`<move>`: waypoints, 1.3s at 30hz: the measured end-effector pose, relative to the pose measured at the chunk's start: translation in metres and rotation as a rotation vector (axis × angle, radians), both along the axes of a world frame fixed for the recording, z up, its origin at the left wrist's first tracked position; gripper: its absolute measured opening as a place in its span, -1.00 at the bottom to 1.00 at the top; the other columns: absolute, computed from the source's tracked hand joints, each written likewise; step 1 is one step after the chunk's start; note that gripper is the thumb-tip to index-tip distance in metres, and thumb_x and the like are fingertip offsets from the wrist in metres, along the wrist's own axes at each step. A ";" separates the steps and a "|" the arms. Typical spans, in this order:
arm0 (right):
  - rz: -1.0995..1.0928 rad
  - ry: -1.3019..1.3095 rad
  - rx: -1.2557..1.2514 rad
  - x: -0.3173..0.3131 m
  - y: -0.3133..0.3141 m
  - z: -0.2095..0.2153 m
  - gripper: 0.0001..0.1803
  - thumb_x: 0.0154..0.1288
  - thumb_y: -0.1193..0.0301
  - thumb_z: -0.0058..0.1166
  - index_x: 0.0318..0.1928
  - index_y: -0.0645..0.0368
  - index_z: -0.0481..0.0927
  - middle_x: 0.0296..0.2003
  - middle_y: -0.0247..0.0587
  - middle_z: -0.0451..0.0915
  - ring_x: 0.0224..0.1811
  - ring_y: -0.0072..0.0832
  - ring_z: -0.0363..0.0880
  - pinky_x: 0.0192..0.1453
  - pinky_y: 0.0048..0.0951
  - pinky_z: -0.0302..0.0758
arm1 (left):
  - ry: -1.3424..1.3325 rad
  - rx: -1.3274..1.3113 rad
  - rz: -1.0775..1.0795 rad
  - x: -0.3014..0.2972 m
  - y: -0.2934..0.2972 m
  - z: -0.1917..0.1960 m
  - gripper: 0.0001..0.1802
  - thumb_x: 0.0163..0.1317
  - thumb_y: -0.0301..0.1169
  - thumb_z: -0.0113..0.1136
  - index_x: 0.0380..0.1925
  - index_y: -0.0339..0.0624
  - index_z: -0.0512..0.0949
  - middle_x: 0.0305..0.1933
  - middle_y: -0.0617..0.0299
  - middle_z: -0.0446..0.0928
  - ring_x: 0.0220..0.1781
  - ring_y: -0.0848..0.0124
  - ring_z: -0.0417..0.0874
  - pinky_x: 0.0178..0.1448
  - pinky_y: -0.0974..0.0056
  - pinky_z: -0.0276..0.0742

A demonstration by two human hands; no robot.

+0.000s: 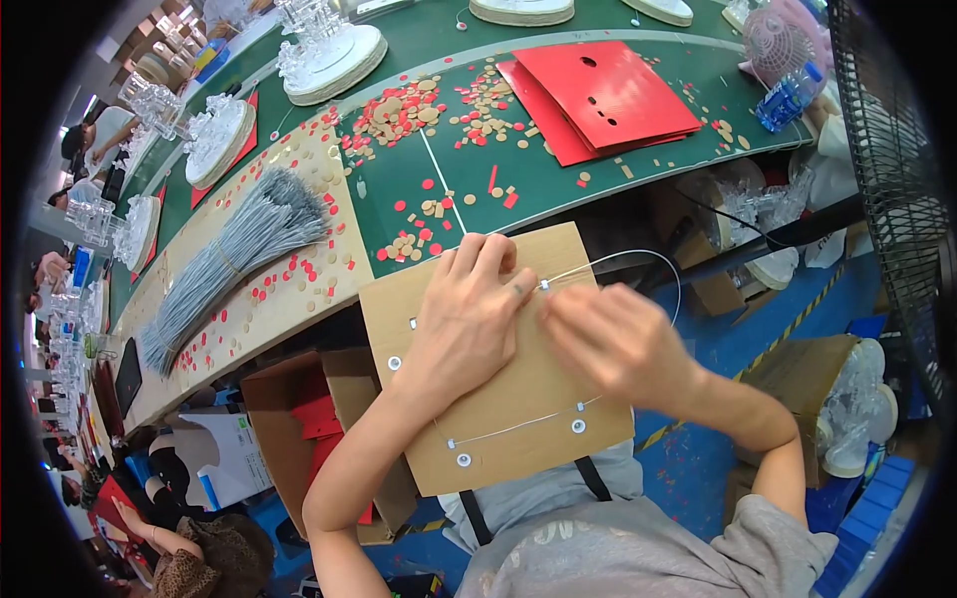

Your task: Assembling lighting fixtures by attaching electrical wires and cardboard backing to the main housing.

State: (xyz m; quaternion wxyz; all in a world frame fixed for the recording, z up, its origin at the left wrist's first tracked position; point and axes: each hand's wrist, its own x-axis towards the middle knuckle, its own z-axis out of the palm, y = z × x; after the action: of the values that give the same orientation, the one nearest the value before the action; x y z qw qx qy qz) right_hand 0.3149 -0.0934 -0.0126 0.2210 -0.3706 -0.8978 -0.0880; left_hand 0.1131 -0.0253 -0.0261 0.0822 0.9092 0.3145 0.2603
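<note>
A tan cardboard board (518,369) lies tilted across my lap, with small white round pieces (464,460) and clips set along its sides. A thin pale wire (513,430) runs between two clips near its lower edge. My left hand (474,309) rests on the upper part of the board with fingers curled; what its fingertips hold is hidden. Close to a white clip (544,285) at the upper right, my right hand (618,339) is closed and smeared by motion. From that clip a white wire (638,253) loops out past the board's right edge and passes behind my right hand.
On the green table (399,214) lie red folded sheets (608,100) and scattered red and tan discs (399,115). A bundle of grey wires (239,254) sits at left. An open carton (274,404) stands below; a black fan guard (897,179) is at right. Other people sit at far left.
</note>
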 end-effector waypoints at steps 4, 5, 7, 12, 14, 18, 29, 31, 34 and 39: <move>-0.047 0.085 -0.021 -0.022 -0.022 -0.016 -0.61 0.09 0.39 0.39 -0.08 0.36 0.74 -0.06 -0.05 0.70 0.00 -0.25 0.71 -0.03 -0.29 0.62 | -0.115 -0.046 -0.008 -0.005 0.001 -0.001 -0.81 0.00 -0.60 0.35 -0.38 -0.29 0.53 -0.06 0.06 0.49 0.04 0.08 0.52 0.09 0.04 0.42; -0.117 0.109 -0.015 -0.024 -0.025 -0.017 -0.60 0.09 0.37 0.40 -0.08 0.36 0.74 -0.06 -0.07 0.71 -0.01 -0.27 0.71 -0.03 -0.30 0.62 | -0.118 -0.048 -0.012 -0.008 0.002 0.001 -0.81 0.00 -0.60 0.35 -0.38 -0.29 0.53 -0.06 0.06 0.49 0.04 0.08 0.52 0.09 0.04 0.42; -0.137 0.103 -0.011 -0.026 -0.026 -0.016 -0.61 0.09 0.37 0.40 -0.08 0.35 0.75 -0.06 -0.08 0.71 -0.02 -0.28 0.72 -0.03 -0.31 0.61 | -0.095 0.005 0.012 -0.021 0.003 0.011 -0.81 0.00 -0.57 0.35 -0.34 -0.29 0.61 0.00 0.08 0.50 0.16 0.11 0.52 0.22 0.04 0.35; -0.139 0.127 -0.008 -0.025 -0.023 -0.016 -0.60 0.09 0.36 0.41 -0.09 0.35 0.75 -0.06 -0.11 0.73 -0.01 -0.32 0.72 -0.02 -0.34 0.59 | -0.092 -0.175 0.210 -0.068 -0.015 0.012 -0.89 0.13 -0.59 0.33 -0.46 -0.28 0.55 0.12 0.09 0.54 0.47 -0.01 0.43 0.54 -0.38 0.07; -0.138 0.134 0.022 -0.024 -0.019 -0.016 -0.62 0.08 0.35 0.42 -0.10 0.29 0.75 -0.10 -0.17 0.73 -0.05 -0.31 0.70 -0.02 -0.33 0.58 | -0.231 -0.280 0.214 -0.076 -0.020 -0.004 -0.89 0.13 -0.60 0.32 -0.46 -0.30 0.55 0.13 0.07 0.55 0.46 -0.02 0.45 0.55 -0.39 0.06; -0.077 0.349 -0.038 -0.048 0.021 -0.002 -0.73 0.05 0.44 0.41 -0.16 0.12 0.77 -0.24 -0.32 0.70 -0.21 -0.29 0.67 -0.12 -0.32 0.59 | -0.398 -0.337 0.234 -0.076 -0.025 -0.011 -0.89 0.16 -0.62 0.29 -0.48 -0.33 0.53 0.15 0.06 0.58 0.42 -0.07 0.50 0.56 -0.40 0.08; 0.266 0.502 -0.217 -0.070 0.062 -0.028 -0.69 0.06 0.62 0.33 -0.13 0.14 0.79 -0.41 -0.32 0.60 -0.34 -0.39 0.61 -0.29 -0.36 0.60 | -1.018 -0.913 0.314 -0.074 -0.051 -0.025 -0.11 0.22 -0.62 0.05 0.60 -0.19 0.04 0.56 -0.01 0.16 0.52 0.22 0.32 0.51 0.17 0.31; 0.325 0.456 -0.196 -0.068 0.063 -0.028 -0.65 0.04 0.63 0.31 -0.09 0.16 0.78 -0.42 -0.30 0.53 -0.35 -0.40 0.56 -0.31 -0.36 0.59 | -1.082 -0.894 0.384 -0.069 -0.052 -0.026 -0.13 0.23 -0.62 0.04 0.59 -0.20 0.07 0.54 0.00 0.20 0.50 0.26 0.36 0.47 0.20 0.38; 0.362 0.338 -0.172 -0.066 0.064 -0.023 -0.63 0.04 0.58 0.27 -0.06 0.23 0.76 -0.38 -0.26 0.48 -0.28 -0.37 0.55 -0.24 -0.32 0.61 | -1.186 -0.910 0.355 -0.065 -0.051 -0.026 -0.13 0.23 -0.65 0.03 0.59 -0.20 0.07 0.51 0.00 0.27 0.46 0.29 0.41 0.47 0.20 0.39; 0.452 0.017 0.046 -0.059 0.070 -0.008 -0.58 0.05 0.47 0.21 -0.02 0.35 0.70 -0.34 -0.24 0.45 -0.19 -0.33 0.54 -0.11 -0.30 0.60 | -1.251 -0.895 0.370 -0.055 -0.059 -0.022 -0.12 0.24 -0.69 0.03 0.60 -0.19 0.07 0.45 -0.01 0.38 0.40 0.32 0.49 0.43 0.22 0.44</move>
State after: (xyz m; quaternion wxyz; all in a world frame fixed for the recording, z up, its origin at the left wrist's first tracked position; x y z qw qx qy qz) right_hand 0.2560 -0.0232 -0.0209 0.2509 -0.1558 -0.9539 -0.0537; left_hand 0.0579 -0.0841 -0.0485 0.5572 0.4076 0.4308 0.5812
